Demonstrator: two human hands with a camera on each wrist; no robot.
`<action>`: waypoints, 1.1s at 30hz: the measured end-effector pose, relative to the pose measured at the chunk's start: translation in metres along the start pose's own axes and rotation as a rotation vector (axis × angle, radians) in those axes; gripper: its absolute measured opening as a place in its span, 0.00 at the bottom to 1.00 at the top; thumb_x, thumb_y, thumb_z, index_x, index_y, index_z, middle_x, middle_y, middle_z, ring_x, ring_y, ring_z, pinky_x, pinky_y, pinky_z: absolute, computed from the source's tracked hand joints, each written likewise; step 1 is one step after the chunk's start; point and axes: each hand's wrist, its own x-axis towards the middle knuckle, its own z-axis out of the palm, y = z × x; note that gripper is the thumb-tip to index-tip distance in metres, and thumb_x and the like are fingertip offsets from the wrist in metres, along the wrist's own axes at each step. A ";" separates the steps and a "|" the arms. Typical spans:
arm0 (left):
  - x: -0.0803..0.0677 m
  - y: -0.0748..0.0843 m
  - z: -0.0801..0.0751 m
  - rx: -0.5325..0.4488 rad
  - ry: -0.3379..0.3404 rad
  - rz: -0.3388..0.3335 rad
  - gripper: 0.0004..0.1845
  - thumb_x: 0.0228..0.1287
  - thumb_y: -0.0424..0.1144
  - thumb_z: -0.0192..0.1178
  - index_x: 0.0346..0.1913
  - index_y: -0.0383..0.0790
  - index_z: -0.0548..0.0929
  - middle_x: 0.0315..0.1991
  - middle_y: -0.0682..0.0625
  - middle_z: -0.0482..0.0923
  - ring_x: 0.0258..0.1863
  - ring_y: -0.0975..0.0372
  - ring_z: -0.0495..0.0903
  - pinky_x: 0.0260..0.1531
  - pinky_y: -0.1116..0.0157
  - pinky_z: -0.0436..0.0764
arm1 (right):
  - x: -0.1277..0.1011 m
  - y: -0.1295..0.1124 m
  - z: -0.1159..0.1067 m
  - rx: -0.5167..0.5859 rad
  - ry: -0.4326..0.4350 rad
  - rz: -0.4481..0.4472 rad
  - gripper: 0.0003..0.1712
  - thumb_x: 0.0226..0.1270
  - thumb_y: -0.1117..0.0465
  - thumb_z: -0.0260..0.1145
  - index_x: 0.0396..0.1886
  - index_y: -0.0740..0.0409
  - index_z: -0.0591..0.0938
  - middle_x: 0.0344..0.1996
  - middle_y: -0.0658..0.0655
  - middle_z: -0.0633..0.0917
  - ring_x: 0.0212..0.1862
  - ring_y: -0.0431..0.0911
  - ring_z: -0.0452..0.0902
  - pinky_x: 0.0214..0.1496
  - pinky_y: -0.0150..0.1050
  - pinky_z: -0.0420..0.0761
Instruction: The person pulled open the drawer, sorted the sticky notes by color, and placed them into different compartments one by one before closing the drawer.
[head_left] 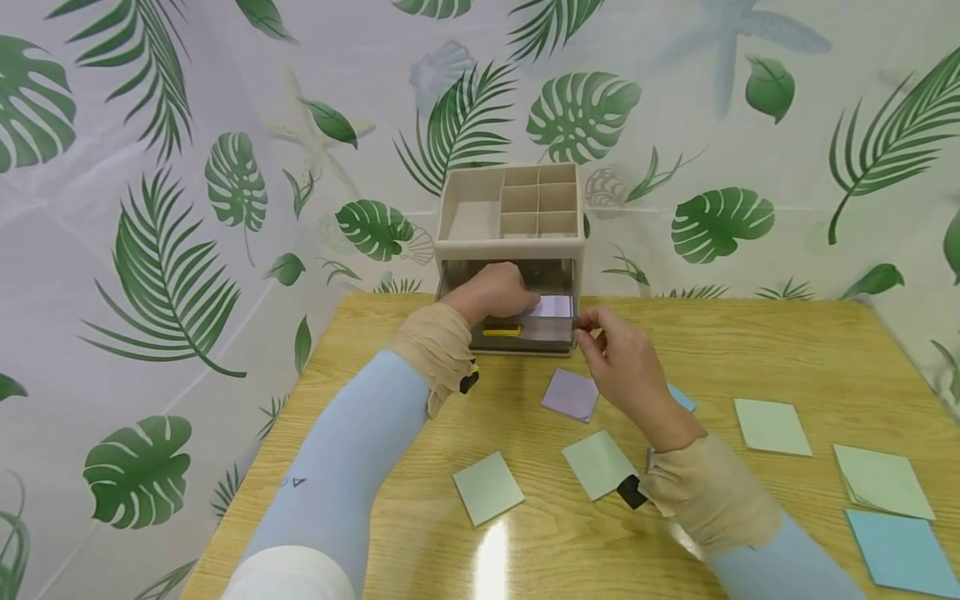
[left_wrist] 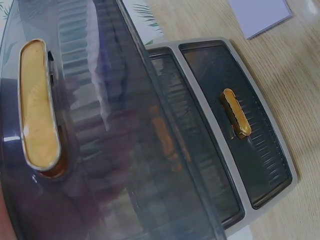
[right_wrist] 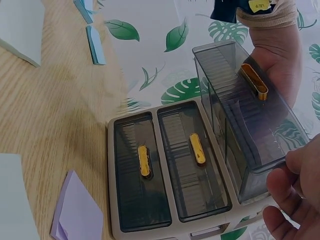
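A beige desk organiser stands at the table's far edge, with smoky drawers and gold handles. Its top drawer is pulled out, seen close in the left wrist view and in the right wrist view. My left hand reaches into that drawer beside a lilac note; its fingers are hidden inside. My right hand pinches the drawer's right front corner, fingers curled at it. The two lower drawers are pushed in.
Loose sticky notes lie on the wooden table: a lilac one, green ones, a green stack and a blue one. A leaf-print curtain hangs behind the organiser.
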 end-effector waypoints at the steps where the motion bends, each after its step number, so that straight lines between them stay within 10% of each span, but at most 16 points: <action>1: 0.000 0.000 0.000 -0.012 -0.004 -0.006 0.24 0.70 0.49 0.53 0.14 0.45 0.73 0.14 0.55 0.67 0.20 0.62 0.68 0.30 0.67 0.70 | 0.000 0.000 0.000 -0.001 0.001 -0.001 0.04 0.66 0.68 0.65 0.38 0.61 0.78 0.26 0.53 0.81 0.24 0.43 0.74 0.22 0.37 0.72; 9: -0.007 0.002 0.003 -0.034 0.042 -0.052 0.23 0.71 0.55 0.50 0.38 0.37 0.83 0.35 0.49 0.80 0.33 0.60 0.76 0.38 0.64 0.75 | -0.002 0.001 0.000 0.009 -0.010 0.014 0.04 0.66 0.68 0.64 0.38 0.61 0.77 0.28 0.55 0.82 0.24 0.43 0.73 0.22 0.36 0.72; 13: -0.018 0.006 0.005 -0.009 0.149 -0.068 0.30 0.71 0.58 0.48 0.62 0.36 0.74 0.58 0.46 0.76 0.52 0.56 0.77 0.50 0.59 0.77 | -0.005 0.001 0.000 0.019 -0.013 0.024 0.04 0.66 0.68 0.64 0.38 0.61 0.78 0.28 0.54 0.82 0.23 0.43 0.73 0.22 0.36 0.72; 17: -0.032 0.010 0.011 -0.070 0.346 -0.026 0.27 0.72 0.56 0.47 0.61 0.38 0.74 0.52 0.48 0.79 0.47 0.58 0.79 0.47 0.59 0.78 | -0.006 0.001 0.000 0.035 -0.014 0.056 0.04 0.67 0.67 0.64 0.39 0.60 0.78 0.26 0.53 0.82 0.23 0.42 0.73 0.21 0.36 0.71; 23: -0.065 0.017 0.027 -0.273 0.794 0.266 0.09 0.70 0.43 0.54 0.41 0.40 0.79 0.30 0.53 0.77 0.28 0.65 0.74 0.30 0.68 0.74 | -0.008 0.000 -0.001 0.087 -0.029 0.107 0.05 0.66 0.66 0.64 0.41 0.58 0.78 0.32 0.53 0.82 0.23 0.41 0.73 0.21 0.34 0.72; 27: -0.097 0.024 0.044 -0.232 1.002 0.548 0.05 0.66 0.34 0.55 0.34 0.37 0.79 0.25 0.52 0.77 0.22 0.67 0.73 0.25 0.73 0.73 | -0.009 0.000 -0.001 0.094 -0.021 0.115 0.05 0.65 0.66 0.65 0.40 0.59 0.78 0.31 0.53 0.83 0.23 0.41 0.73 0.21 0.33 0.72; 33: -0.138 0.015 0.085 -0.056 0.895 0.646 0.06 0.64 0.34 0.56 0.30 0.42 0.80 0.19 0.57 0.73 0.17 0.71 0.68 0.19 0.77 0.67 | -0.008 0.001 0.000 0.086 -0.013 0.092 0.05 0.65 0.66 0.65 0.39 0.59 0.79 0.32 0.54 0.83 0.22 0.40 0.72 0.20 0.31 0.70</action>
